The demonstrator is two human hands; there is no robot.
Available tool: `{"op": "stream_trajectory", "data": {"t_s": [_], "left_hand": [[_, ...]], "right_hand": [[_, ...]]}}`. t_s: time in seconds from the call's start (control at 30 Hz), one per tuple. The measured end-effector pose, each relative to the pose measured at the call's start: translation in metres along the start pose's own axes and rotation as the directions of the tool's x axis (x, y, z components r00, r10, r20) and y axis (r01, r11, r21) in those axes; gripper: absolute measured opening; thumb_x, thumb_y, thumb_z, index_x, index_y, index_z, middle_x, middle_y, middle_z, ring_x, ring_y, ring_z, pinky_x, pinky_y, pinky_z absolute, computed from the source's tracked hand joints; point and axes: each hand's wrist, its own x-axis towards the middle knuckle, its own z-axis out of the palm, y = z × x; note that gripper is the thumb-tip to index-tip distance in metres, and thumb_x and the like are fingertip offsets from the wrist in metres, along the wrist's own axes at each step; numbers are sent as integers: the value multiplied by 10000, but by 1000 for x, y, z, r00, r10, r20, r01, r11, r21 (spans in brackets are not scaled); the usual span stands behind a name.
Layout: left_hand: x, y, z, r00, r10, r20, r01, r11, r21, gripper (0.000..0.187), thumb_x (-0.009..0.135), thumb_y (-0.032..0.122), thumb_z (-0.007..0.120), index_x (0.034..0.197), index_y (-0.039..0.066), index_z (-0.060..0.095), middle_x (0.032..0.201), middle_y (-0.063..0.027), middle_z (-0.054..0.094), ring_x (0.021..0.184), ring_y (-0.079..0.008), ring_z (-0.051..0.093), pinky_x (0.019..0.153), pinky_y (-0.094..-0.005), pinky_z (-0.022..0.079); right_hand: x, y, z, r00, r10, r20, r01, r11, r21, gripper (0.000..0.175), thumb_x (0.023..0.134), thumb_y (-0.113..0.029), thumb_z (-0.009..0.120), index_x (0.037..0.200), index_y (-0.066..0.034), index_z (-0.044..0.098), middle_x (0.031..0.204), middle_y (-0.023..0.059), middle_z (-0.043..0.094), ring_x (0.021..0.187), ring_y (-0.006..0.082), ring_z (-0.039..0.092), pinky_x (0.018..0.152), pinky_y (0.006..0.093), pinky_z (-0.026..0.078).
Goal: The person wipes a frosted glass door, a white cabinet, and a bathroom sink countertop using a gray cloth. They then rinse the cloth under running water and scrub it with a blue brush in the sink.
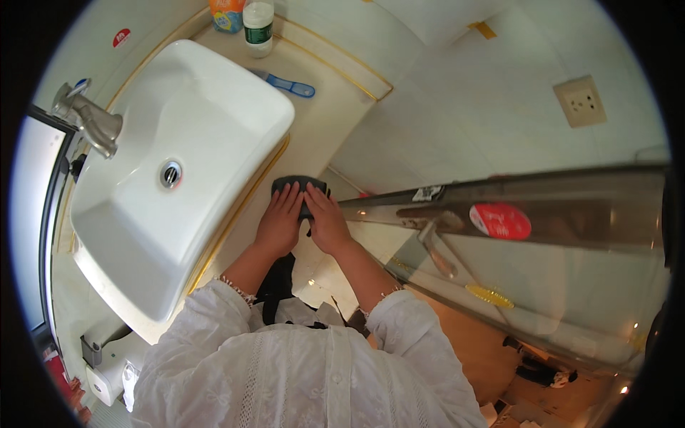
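Both of my hands are together over a dark grey folded cloth-like item [299, 182], near the front edge of the pale countertop [316, 120]. My left hand [280, 222] covers its left half, fingers close together and pointing away from me. My right hand [326, 220] covers the other half, with its fingertips beside those of the left. Both thumbs are mostly hidden, as is the item's underside. Left of my hands is a white ceramic washbasin [214, 101] with a metal drain [171, 175]. A brushed-metal tap [93, 120] stands at its far left side.
Behind the basin are a blue-handled brush [291, 85], a bottle with a green label [258, 32] and an orange-and-blue packet [227, 15]. A glass panel [567, 283] with a red sticker [500, 220] runs along my right. A wall socket [580, 101] sits above it.
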Motion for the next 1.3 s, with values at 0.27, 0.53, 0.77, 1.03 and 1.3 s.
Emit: {"op": "stream_trajectory", "data": {"t_s": [0.27, 0.53, 0.77, 1.03, 1.3], "left_hand": [[137, 0, 16, 998, 23, -56, -30, 992, -120, 561, 757, 130, 582, 1290, 14, 454, 1437, -129, 334, 1340, -279, 286, 1111, -410, 186], [105, -2, 12, 999, -16, -33, 11, 991, -135, 585, 737, 134, 595, 1299, 44, 457, 1443, -109, 329, 1346, -250, 283, 1118, -386, 190], [-33, 0, -1, 943, -320, -88, 320, 947, -9, 602, 744, 90, 578, 1325, 53, 426, 1437, -111, 337, 1347, -252, 283, 1119, -404, 190], [-24, 18, 29, 891, -343, -297, 374, 926, 53, 604, 753, 99, 534, 1333, 3, 395, 1439, -135, 329, 1350, -254, 279, 1124, -393, 175], [-37, 35, 37, 850, -426, -311, 433, 900, -51, 585, 790, 146, 529, 1344, 20, 389, 1446, -118, 320, 1358, -238, 260, 1129, -371, 169]], "right_hand": [[71, 62, -6, 920, 254, -297, -150, 931, 332, 547, 826, -2, 494, 1345, 34, 325, 1410, 279, 280, 1296, 399, 313, 1048, 399, 307], [55, 33, -13, 937, 269, -221, -243, 960, 139, 575, 787, -57, 577, 1331, -35, 392, 1350, 241, 365, 1213, 401, 411, 995, 423, 362], [24, -16, -4, 919, -395, 11, 395, 917, -64, 508, 689, -3, 582, 1195, -12, 532, 1320, 151, 429, 1233, 351, 397, 1034, 436, 313], [27, 8, -1, 902, -414, 126, 431, 883, -185, 418, 811, -52, 471, 1225, 0, 500, 1368, 150, 416, 1279, 303, 381, 1061, 462, 276], [19, 3, -3, 893, -393, 218, 436, 875, -208, 447, 831, -27, 441, 1277, -14, 474, 1393, 131, 398, 1313, 287, 330, 1087, 429, 239]]}}
